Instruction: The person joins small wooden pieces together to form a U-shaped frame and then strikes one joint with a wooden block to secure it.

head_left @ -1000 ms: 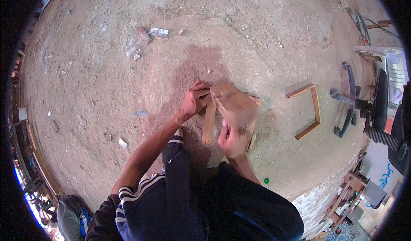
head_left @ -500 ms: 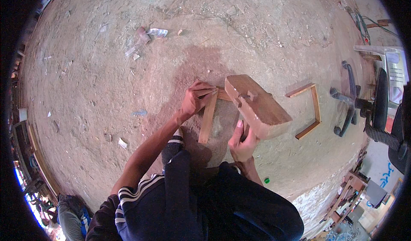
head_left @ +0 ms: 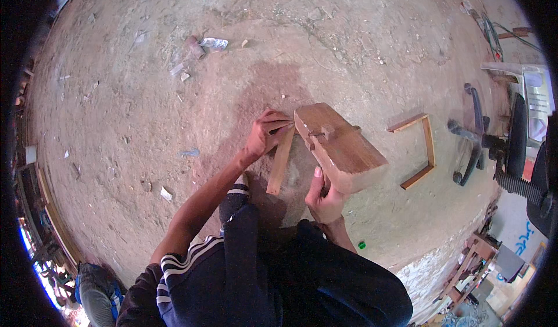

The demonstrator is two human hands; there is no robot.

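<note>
My right hand [head_left: 326, 204] is wrapped round the handle of a large wooden mallet [head_left: 342, 147], whose handle is mostly hidden under the head. The blocky head has a small wedge and metal pin on its upper face. It hangs over the far end of a narrow wooden strip [head_left: 280, 163], close beside my left fingertips. My left hand [head_left: 267, 132] is closed in a pinch at that end of the strip; what lies between the fingertips is too small to make out. The mallet head covers the piece joined to the strip there.
A three-sided wooden frame [head_left: 430, 144] lies on the dirt floor to the right, beside a black chair base [head_left: 474, 130]. Farther off are a brown hammer-like head [head_left: 195, 46] and a crumpled clear plastic bottle [head_left: 215, 43]. A green cap [head_left: 362, 245] lies near my right leg.
The mallet has shifted slightly left and now covers the crosspiece that showed before. My right hand moved with it, while my left hand has stayed at the strip's end.
</note>
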